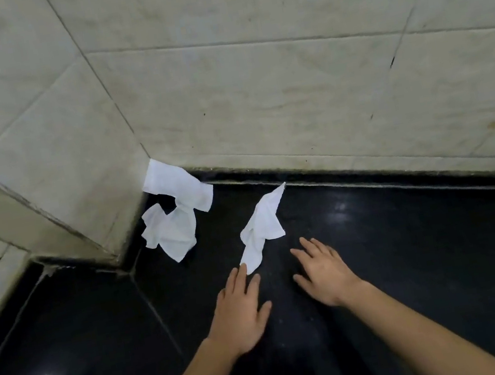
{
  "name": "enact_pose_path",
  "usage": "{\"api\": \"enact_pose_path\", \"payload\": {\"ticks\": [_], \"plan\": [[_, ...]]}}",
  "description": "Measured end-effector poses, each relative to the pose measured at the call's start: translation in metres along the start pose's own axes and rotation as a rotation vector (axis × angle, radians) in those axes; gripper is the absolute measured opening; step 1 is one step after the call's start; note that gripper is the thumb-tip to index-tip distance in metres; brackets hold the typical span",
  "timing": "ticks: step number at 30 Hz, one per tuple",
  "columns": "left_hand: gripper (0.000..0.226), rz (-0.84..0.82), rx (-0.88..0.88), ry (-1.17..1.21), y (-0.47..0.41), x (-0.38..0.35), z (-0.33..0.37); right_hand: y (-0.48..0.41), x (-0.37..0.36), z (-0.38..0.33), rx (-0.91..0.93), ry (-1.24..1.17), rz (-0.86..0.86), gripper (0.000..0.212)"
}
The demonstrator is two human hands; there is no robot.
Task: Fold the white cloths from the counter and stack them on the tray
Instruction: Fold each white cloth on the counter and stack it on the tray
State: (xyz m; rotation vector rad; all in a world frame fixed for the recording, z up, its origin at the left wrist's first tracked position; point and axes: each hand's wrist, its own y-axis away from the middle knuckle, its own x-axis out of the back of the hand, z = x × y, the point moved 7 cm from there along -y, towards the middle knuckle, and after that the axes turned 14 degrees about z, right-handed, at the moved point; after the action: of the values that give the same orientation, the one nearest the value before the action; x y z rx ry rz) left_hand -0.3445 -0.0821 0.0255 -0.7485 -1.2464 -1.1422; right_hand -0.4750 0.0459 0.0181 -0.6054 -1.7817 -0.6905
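Your left hand (240,306) and right hand (322,273) lie flat, fingers spread and holding nothing, just below the crumpled white cloth (262,224) at the centre of the frame on the black counter (431,254); it looks light and limp, so pinch its corners.

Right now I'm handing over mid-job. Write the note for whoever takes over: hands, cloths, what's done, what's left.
Left hand: open, fingertips touching the near end of the centre cloth, not gripping it.
Right hand: open, fingers spread over the black counter, holding nothing.
Centre cloth: unfolded, rumpled lengthwise on the counter.
Corner bunch: crumpled against the tiled wall; one piece or two, cannot tell.
The tray is not in view.
Done: nothing visibly folded.
Left: fold every cloth and stack them on the tray.
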Motion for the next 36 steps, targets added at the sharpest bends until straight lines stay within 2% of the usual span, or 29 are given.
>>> {"api": "enact_pose_path", "payload": {"ticks": [6,10,14,17,19,23,28,32,36], "plan": [[0.066,-0.099,-0.112,0.053,-0.048,-0.039,-0.025,-0.055,-0.036,-0.014,-0.067,0.047,-0.064,0.066],[0.064,-0.21,-0.109,0.044,-0.052,-0.075,-0.034,-0.085,-0.063,-0.013,-0.016,0.11,-0.211,0.076],[0.061,-0.064,-0.09,-0.007,-0.051,-0.085,-0.045,-0.086,-0.073,-0.007,0.077,0.183,-0.106,0.066],[0.042,0.148,-0.123,0.014,-0.045,-0.077,-0.044,-0.074,-0.064,-0.003,0.16,0.252,0.068,0.027],[0.036,0.212,-0.133,-0.028,-0.039,-0.069,-0.047,-0.059,-0.055,0.008,0.08,0.17,0.072,0.012],[0.042,0.232,-0.056,-0.038,-0.027,-0.049,-0.055,-0.02,-0.024,0.035,-0.094,-0.09,0.064,0.022],[0.024,0.359,0.024,0.011,-0.014,-0.003,-0.048,-0.001,0.019,0.038,-0.044,-0.126,-0.001,0.026],[0.002,0.55,0.179,0.165,-0.004,0.069,-0.037,0.011,0.079,0.028,-0.038,-0.23,0.132,0.017],[0.012,0.699,0.261,0.244,0.001,0.141,-0.02,0.02,0.146,0.022,-0.088,-0.328,0.343,0.013]]}}
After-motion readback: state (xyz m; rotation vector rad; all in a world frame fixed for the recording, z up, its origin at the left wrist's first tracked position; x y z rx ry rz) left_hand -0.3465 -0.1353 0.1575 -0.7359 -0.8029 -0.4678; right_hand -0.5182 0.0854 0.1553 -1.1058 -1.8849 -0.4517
